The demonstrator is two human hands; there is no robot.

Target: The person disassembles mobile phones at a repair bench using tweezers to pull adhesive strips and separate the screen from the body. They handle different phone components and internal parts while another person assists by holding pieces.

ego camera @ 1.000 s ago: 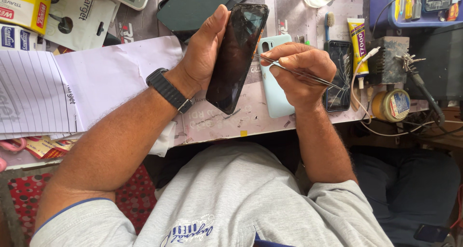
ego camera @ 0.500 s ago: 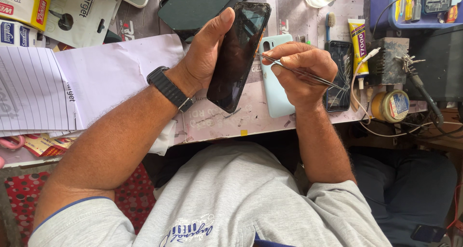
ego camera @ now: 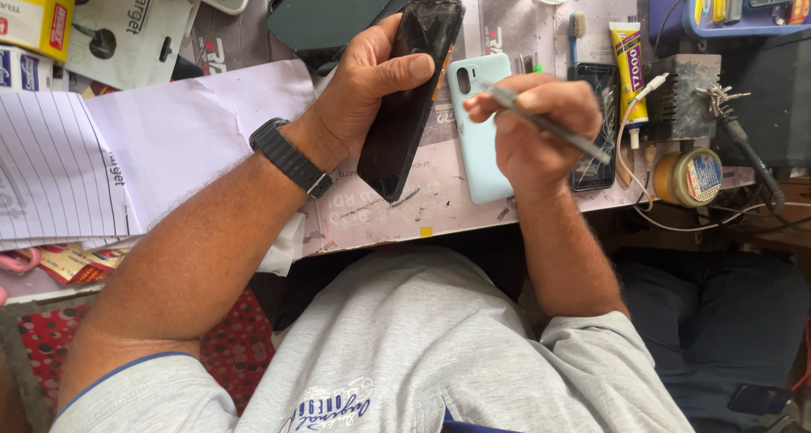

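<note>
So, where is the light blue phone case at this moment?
In the head view, the light blue phone case lies flat on the table, between the black phone in the left hand and the right hand holding tweezers.

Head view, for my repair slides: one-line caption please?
Left hand grips a black phone on edge; right hand holds tweezers above a cluttered bench.

1. Left hand (ego camera: 363, 95) and right hand (ego camera: 536, 125): bare, no gloves, no rings seen.
2. Black watch (ego camera: 291, 158) with ribbed strap and metal buckle, worn on left wrist.
3. Forearms bare, hairy, uncovered up to short sleeves.
4. Grey T-shirt (ego camera: 405, 348), short-sleeved, blue trim at left sleeve edge (ego camera: 127, 367).
5. Printed lettering in white and blue on shirt chest, lower centre of view.
6. Dark blue trousers (ego camera: 718, 332) visible at right side.
</note>
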